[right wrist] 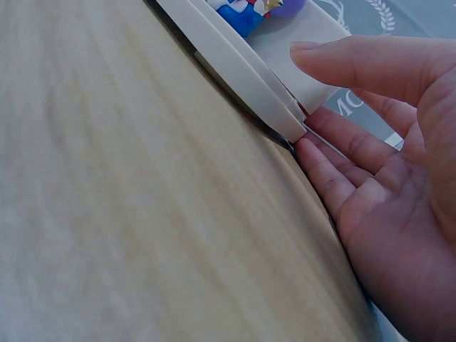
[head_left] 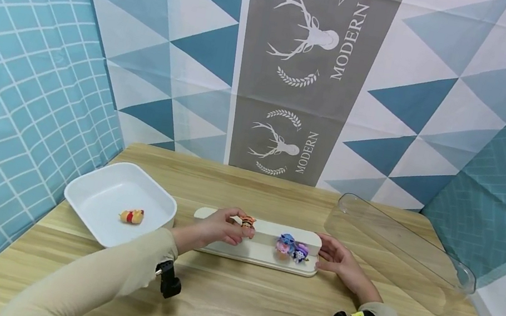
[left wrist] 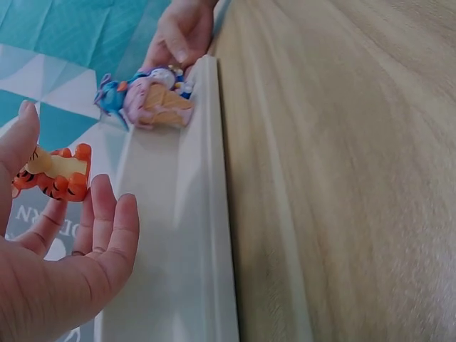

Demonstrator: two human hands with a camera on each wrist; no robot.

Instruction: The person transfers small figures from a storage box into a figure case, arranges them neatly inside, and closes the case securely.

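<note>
Between thumb and index finger, my left hand (head_left: 219,226) pinches an orange striped tiger figurine (left wrist: 60,173). It holds the figurine over the left half of a long white stepped display stand (head_left: 261,254). Toward the stand's right end sit a blue figurine (head_left: 287,238), a pink ice-cream-cone figurine (left wrist: 158,107) and a purple-hatted figurine (head_left: 300,253), close together. My right hand (head_left: 341,264) is at that end. Its fingertips touch the stand's end in the right wrist view, and the thumb (right wrist: 342,63) stays apart above it.
A white square tray (head_left: 92,175) stands on the left with a yellow bear figurine (head_left: 132,216) lying in it. A clear plastic cover (head_left: 400,246) rests at the right on the wooden table (head_left: 256,311). Patterned cloth (head_left: 199,58) hangs behind the table.
</note>
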